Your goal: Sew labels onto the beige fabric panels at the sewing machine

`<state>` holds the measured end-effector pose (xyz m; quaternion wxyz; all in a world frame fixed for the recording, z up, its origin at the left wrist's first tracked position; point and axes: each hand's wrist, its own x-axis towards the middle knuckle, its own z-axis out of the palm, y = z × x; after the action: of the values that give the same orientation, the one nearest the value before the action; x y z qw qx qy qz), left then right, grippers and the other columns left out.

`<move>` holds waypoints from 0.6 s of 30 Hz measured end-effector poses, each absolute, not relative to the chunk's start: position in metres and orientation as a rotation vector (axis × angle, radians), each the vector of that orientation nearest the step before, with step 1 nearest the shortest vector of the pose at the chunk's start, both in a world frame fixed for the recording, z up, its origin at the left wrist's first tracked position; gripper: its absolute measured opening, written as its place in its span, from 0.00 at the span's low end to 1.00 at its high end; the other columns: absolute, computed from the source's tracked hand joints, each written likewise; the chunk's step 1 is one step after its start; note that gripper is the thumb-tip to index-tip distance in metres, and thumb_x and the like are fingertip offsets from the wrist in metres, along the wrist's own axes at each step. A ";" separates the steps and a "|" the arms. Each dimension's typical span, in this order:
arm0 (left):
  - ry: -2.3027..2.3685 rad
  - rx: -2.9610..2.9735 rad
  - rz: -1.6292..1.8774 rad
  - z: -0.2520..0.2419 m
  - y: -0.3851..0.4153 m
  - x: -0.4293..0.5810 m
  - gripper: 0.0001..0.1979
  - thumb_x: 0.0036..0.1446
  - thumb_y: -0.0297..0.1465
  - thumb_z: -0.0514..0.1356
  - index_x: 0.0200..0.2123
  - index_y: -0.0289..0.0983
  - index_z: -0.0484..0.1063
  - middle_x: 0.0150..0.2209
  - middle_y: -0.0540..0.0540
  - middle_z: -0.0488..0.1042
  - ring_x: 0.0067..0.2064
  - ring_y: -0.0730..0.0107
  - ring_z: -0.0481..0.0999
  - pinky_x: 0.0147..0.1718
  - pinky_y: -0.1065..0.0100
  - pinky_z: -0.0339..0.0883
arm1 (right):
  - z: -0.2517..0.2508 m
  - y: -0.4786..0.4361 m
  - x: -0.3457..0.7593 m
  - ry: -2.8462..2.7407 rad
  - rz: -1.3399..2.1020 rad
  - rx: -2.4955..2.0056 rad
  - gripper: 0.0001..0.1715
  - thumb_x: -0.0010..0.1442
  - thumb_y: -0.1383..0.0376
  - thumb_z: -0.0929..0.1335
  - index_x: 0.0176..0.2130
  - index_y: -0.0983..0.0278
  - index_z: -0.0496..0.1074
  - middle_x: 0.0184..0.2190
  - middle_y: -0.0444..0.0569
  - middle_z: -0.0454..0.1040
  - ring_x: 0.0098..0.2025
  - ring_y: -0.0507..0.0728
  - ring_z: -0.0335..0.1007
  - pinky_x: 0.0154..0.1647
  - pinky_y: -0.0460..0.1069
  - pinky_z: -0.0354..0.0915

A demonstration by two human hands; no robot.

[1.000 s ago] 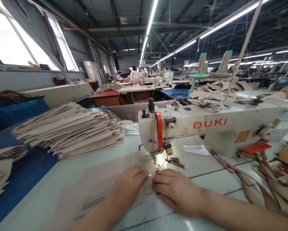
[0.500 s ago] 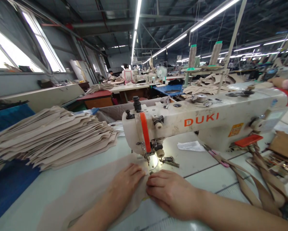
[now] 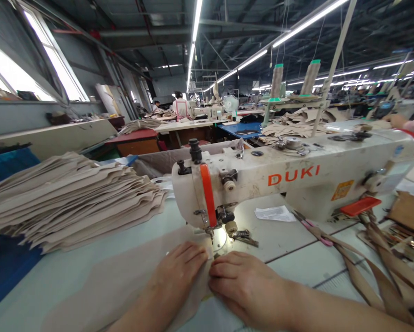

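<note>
A beige fabric piece (image 3: 99, 272) lies on the pale table in front of the sewing machine (image 3: 248, 170), its edge close under the lit needle area. My left hand (image 3: 179, 272) rests on it just left of the needle, fingers together and bent, the tips pressing its edge. From the right, my right hand (image 3: 241, 286) holds that edge with curled fingers, its fingertips and thumb partly hidden. A narrow gap separates the two hands. The presser foot (image 3: 212, 235) stands just beyond my fingertips.
A tall stack of beige fabric pieces (image 3: 71, 198) is at the left. Right of the machine head are a metal guide (image 3: 244, 237), a white slip (image 3: 275, 213), scissors (image 3: 312, 226) and tan straps (image 3: 369, 272). Thread cones (image 3: 276, 83) stand behind. Another person's hand (image 3: 397, 121) shows at far right.
The view has shifted slightly, and both hands sit a little lower in it. They keep the same hold beside the needle, the fabric still between them.
</note>
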<state>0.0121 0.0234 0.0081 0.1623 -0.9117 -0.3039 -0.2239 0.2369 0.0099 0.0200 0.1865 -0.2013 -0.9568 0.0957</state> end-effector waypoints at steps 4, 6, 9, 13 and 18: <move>-0.905 -2.616 -0.612 0.004 0.024 0.010 0.15 0.62 0.20 0.50 0.44 0.38 0.72 0.40 0.47 0.79 0.41 0.65 0.77 0.41 0.65 0.75 | 0.021 0.010 0.238 -2.694 0.269 -0.571 0.12 0.65 0.69 0.62 0.45 0.67 0.74 0.44 0.54 0.77 0.49 0.58 0.70 0.57 0.50 0.62; -0.902 -2.621 -0.612 0.004 0.024 0.009 0.16 0.62 0.20 0.49 0.45 0.38 0.73 0.41 0.47 0.79 0.41 0.65 0.77 0.42 0.65 0.75 | 0.021 0.010 0.238 -2.700 0.268 -0.573 0.12 0.65 0.69 0.62 0.44 0.67 0.74 0.44 0.54 0.77 0.49 0.58 0.70 0.57 0.50 0.62; -0.879 -2.605 -0.626 0.005 0.023 0.011 0.17 0.62 0.20 0.48 0.46 0.38 0.72 0.41 0.47 0.79 0.41 0.67 0.77 0.44 0.66 0.74 | 0.022 0.010 0.238 -2.710 0.276 -0.573 0.12 0.65 0.69 0.63 0.44 0.67 0.75 0.44 0.53 0.77 0.48 0.59 0.70 0.56 0.50 0.62; -0.885 -2.546 -0.614 0.006 0.021 0.014 0.19 0.62 0.18 0.46 0.44 0.37 0.73 0.38 0.47 0.79 0.39 0.67 0.78 0.42 0.67 0.75 | 0.024 0.010 0.237 -2.692 0.298 -0.573 0.12 0.65 0.69 0.63 0.43 0.67 0.75 0.44 0.53 0.77 0.48 0.59 0.70 0.56 0.50 0.62; -0.912 -2.547 -0.569 0.005 0.019 0.014 0.20 0.60 0.17 0.45 0.45 0.37 0.73 0.40 0.47 0.80 0.40 0.66 0.78 0.43 0.65 0.75 | 0.024 0.012 0.238 -2.643 0.337 -0.546 0.11 0.64 0.71 0.63 0.42 0.67 0.75 0.42 0.53 0.77 0.47 0.57 0.71 0.55 0.49 0.62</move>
<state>0.0140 0.0194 0.0051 0.1876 -0.9050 -0.3240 -0.2021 0.2377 0.0123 0.0237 0.2095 -0.1965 -0.9502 0.1212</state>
